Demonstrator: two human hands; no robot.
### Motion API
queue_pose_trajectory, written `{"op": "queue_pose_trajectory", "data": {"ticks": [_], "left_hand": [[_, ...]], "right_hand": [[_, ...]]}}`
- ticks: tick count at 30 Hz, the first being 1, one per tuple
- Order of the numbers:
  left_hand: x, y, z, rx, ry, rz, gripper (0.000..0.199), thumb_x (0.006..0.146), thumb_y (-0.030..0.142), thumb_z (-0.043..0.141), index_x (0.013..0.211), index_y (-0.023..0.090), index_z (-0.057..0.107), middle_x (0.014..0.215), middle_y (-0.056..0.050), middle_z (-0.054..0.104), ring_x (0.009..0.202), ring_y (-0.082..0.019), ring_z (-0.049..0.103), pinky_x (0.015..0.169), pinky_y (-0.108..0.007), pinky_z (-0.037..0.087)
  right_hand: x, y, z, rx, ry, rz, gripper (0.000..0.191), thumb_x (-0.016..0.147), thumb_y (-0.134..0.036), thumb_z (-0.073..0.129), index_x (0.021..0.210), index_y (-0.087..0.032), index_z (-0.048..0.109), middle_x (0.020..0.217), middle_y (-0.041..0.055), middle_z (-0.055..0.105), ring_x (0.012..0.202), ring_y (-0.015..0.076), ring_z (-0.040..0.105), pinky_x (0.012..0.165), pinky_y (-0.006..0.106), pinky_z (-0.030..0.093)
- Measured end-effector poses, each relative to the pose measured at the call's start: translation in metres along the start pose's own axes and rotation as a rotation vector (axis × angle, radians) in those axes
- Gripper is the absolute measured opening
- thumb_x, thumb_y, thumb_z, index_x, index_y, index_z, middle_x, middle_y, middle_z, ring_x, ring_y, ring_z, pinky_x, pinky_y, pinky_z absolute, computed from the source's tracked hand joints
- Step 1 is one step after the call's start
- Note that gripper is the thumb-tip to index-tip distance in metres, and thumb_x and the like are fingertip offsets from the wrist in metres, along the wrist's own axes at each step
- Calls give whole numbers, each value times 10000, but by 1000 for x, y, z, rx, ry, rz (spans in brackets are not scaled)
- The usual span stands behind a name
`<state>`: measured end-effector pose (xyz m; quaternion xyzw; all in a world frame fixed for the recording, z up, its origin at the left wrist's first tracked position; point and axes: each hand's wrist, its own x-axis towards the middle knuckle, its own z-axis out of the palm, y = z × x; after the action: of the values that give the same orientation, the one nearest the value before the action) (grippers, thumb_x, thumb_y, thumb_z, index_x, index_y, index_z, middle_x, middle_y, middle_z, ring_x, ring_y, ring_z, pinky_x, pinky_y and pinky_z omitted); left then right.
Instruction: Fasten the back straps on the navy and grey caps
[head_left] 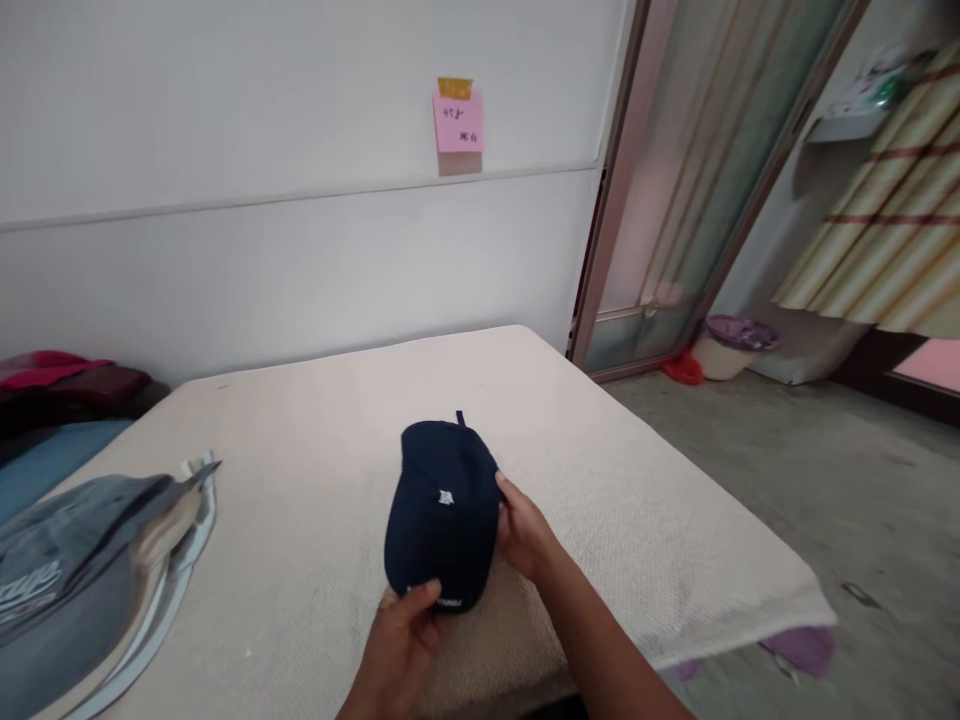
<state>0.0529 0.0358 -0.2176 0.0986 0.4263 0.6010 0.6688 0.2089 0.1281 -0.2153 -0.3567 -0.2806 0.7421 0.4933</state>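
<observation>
A navy blue cap (pixel 442 520) is held over the front middle of a table with a pale cloth cover (pixel 315 450). Its brim points toward me, with small white lettering along the brim's edge and a small white mark higher up. A thin strap sticks out at the far end. My left hand (pixel 401 640) grips the near edge of the brim, thumb on top. On the cap's right side, my right hand (pixel 525 525) holds the edge, its thumb on top and its other fingers partly hidden beneath.
Stacked caps, the top one grey (pixel 75 570), lie at the table's left. Beyond them are dark, red and blue fabrics (pixel 71 395). A pink note (pixel 458 122) hangs on the white wall. A lined bin (pixel 727 348) stands on the floor at right.
</observation>
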Motion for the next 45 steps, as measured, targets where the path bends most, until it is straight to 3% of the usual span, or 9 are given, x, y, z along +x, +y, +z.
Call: {"op": "queue_pose_trajectory", "data": {"ticks": [3, 6, 11, 17, 24, 28, 32, 38, 45], "left_hand": [[-10, 1, -8, 87, -176, -163, 468, 580, 20, 759, 1022, 152, 682, 1003, -128, 729, 1055, -326, 626, 907, -435, 495], [-12, 17, -16, 26, -252, -305, 339, 667, 209, 746, 994, 135, 699, 1009, -160, 725, 1068, -354, 613, 944, -485, 456], [0, 55, -20, -139, -262, -230, 440, 828, 505, 491, 1034, 168, 685, 976, -149, 733, 1101, -330, 598, 959, -486, 438], [15, 77, -32, -165, -115, -209, 277, 866, 284, 465, 966, 183, 702, 855, -96, 755, 787, -239, 714, 813, -365, 542], [-4, 77, -39, -43, -433, -168, 175, 732, 80, 647, 859, 179, 717, 693, -16, 737, 605, -156, 690, 601, -231, 552], [-19, 67, -32, 89, -564, -271, 275, 702, 2, 651, 919, 161, 709, 674, -21, 715, 548, -120, 658, 513, -180, 502], [-26, 55, -30, 238, -594, -373, 422, 636, 44, 732, 1044, 138, 682, 817, -93, 729, 678, -189, 686, 615, -259, 524], [-24, 49, -19, 236, -404, -333, 224, 776, 295, 671, 917, 129, 723, 777, -97, 723, 685, -186, 670, 657, -274, 508], [-19, 56, -19, 208, -357, -278, 269, 751, 100, 638, 1008, 149, 699, 836, -95, 717, 731, -184, 664, 720, -294, 485]], "right_hand": [[-5, -11, -4, 166, 32, -7, 272, 764, -286, 628, 1019, -190, 636, 990, 64, 704, 891, 198, 659, 840, 329, 491], [-13, -15, -6, 224, -72, -26, 334, 711, -204, 667, 1044, -191, 635, 979, 55, 705, 851, 196, 662, 844, 343, 493], [-29, -11, -2, 212, -280, 25, 330, 661, -168, 698, 989, -172, 655, 906, 55, 706, 792, 182, 662, 786, 325, 511], [-48, 2, 1, 57, -462, 272, 436, 551, -125, 758, 978, -156, 677, 862, 45, 702, 743, 164, 654, 740, 302, 514], [-64, 14, -7, -97, -759, 421, 634, 498, -192, 843, 1088, -86, 635, 1020, 142, 667, 999, 277, 607, 966, 482, 385], [-68, 12, -15, 126, -597, 352, 579, 638, -369, 774, 1134, -122, 605, 999, 103, 654, 870, 182, 626, 818, 316, 459], [-64, 1, -14, 92, -483, 251, 294, 709, -279, 720, 946, -116, 662, 849, 52, 635, 749, 119, 597, 699, 223, 441], [-59, -3, -5, -66, -415, 331, 227, 700, -293, 727, 800, -107, 644, 667, 8, 565, 575, 77, 504, 543, 191, 362], [-52, -1, 8, -167, -591, 375, 323, 678, -340, 758, 877, -124, 623, 752, 3, 569, 630, 80, 514, 618, 209, 382]]}}
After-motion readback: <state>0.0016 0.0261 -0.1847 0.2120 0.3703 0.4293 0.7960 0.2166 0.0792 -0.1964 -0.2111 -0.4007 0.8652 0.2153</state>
